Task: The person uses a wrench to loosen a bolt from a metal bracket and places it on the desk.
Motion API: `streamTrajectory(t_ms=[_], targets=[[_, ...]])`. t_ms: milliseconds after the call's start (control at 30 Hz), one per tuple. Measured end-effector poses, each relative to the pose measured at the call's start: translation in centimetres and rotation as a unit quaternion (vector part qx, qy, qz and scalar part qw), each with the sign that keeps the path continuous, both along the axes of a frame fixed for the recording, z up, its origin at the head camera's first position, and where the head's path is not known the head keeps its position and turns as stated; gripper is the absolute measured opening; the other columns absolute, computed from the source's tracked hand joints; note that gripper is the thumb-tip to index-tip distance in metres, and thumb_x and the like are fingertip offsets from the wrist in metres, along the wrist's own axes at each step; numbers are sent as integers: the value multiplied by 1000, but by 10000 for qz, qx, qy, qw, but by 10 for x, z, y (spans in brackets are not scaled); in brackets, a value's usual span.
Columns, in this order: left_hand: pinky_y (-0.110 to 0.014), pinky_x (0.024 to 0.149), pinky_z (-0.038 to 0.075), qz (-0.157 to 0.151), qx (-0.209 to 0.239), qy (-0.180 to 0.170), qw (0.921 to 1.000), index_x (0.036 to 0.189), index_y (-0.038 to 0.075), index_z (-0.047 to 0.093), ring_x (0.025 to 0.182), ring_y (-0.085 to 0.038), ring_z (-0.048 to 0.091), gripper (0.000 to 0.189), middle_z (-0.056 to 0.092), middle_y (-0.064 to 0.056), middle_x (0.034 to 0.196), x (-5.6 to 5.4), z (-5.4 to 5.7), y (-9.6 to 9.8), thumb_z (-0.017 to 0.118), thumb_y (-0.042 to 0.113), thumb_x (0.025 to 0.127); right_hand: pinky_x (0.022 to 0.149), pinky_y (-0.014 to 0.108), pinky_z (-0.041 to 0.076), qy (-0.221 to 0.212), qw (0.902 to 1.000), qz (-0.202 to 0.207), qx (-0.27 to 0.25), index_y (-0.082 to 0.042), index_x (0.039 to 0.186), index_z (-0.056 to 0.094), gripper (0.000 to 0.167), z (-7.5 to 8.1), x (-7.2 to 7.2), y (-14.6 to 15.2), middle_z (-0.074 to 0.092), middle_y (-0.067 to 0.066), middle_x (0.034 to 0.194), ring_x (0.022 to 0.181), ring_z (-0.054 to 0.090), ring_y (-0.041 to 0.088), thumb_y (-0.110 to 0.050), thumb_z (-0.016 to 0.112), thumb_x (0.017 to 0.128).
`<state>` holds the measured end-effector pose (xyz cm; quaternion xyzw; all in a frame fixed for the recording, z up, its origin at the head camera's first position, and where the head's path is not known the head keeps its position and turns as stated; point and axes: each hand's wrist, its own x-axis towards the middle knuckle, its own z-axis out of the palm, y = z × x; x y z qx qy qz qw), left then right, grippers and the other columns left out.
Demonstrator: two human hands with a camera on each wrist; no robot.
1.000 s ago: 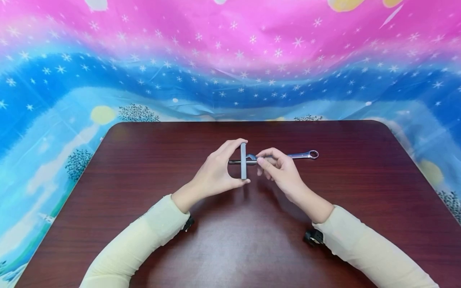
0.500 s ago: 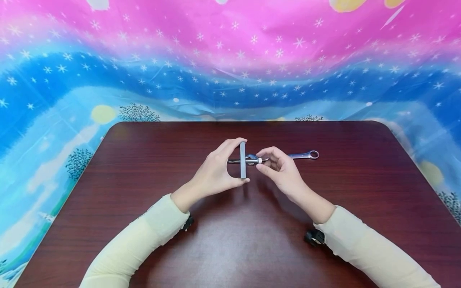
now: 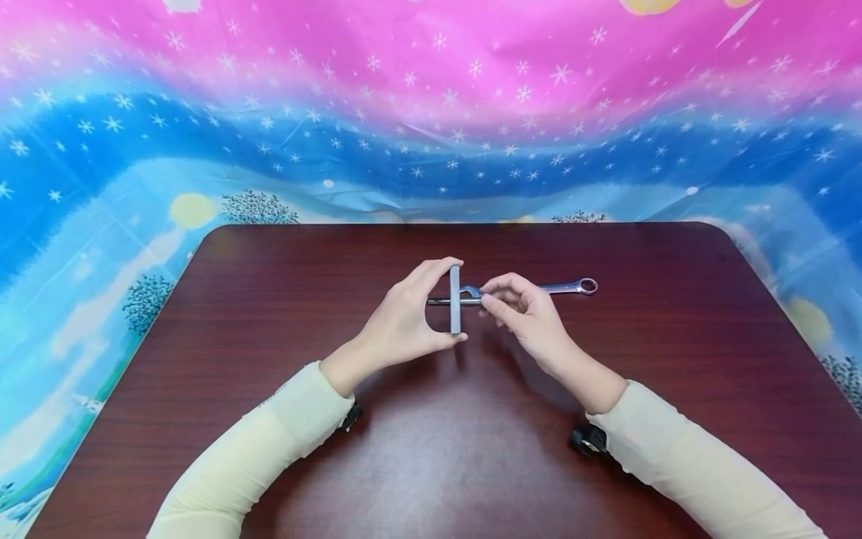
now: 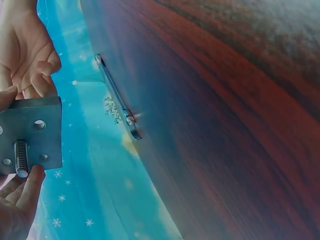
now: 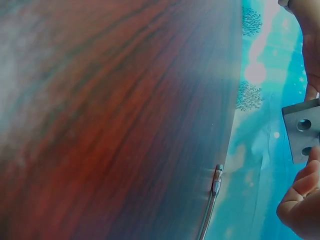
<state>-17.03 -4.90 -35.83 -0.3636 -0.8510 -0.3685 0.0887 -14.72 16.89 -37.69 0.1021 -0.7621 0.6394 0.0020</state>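
My left hand (image 3: 402, 318) grips a grey metal plate (image 3: 455, 299) by opposite edges, thumb on the near edge and fingertips on the far one. Through the plate runs a bolt (image 3: 438, 302). Its threaded end (image 4: 21, 159) juts out on the palm side, as the left wrist view shows, among several round holes. On the other side my right hand (image 3: 528, 318) pinches the bolt at its head end with thumb and fingers, which hide the head. In the right wrist view the plate (image 5: 301, 127) shows two holes, with my right hand (image 5: 302, 200) close below.
A combination wrench (image 3: 569, 287) lies on the dark red-brown table (image 3: 323, 254), behind the hands and partly hidden by the right one. Beyond the table's far edge hangs a pink and blue patterned cloth (image 3: 417, 135).
Half a second ago my right fingers were parted from the bolt, showing its hex head; now they pinch it again, as one second ago. Left hand and plate stay almost still.
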Motion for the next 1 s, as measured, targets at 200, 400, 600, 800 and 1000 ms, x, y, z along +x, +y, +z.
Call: streamTrajectory(t_ms=[200,400,600,800,1000], targets=[[-39,98,53,11,-56,-46,10000,145,14,43,120,-17,55,90,54,-3,137,0,0,-1,91,25,70,68,24,50,131,9998,120,33,3,117,60,27,-1,1,1,68,-3,97,81,64,15,1,66,91],[-39,97,53,-7,-72,-75,9999,145,14,43,120,-17,56,90,54,-2,137,1,0,0,91,26,69,61,28,50,-26,9999,108,65,4,116,58,24,-1,0,2,71,-1,84,68,60,10,-7,62,96],[-39,97,53,-57,-48,-63,10000,144,14,44,120,-17,56,90,54,-2,137,0,1,2,91,25,69,51,25,41,-90,10000,36,22,4,112,59,20,1,0,2,67,-6,70,57,52,13,-12,55,101],[-40,97,53,-3,-85,-66,9999,145,15,43,120,-17,56,90,53,-1,137,0,1,1,91,26,70,60,24,48,-16,10000,2,58,5,116,59,23,2,1,3,69,-9,84,67,58,7,-3,63,95],[-40,97,53,-2,-112,-175,9998,146,14,42,120,-18,56,90,53,-2,138,2,0,0,90,26,70,65,27,53,-27,9999,143,81,5,116,59,28,0,3,5,67,3,96,71,61,8,2,67,90]])
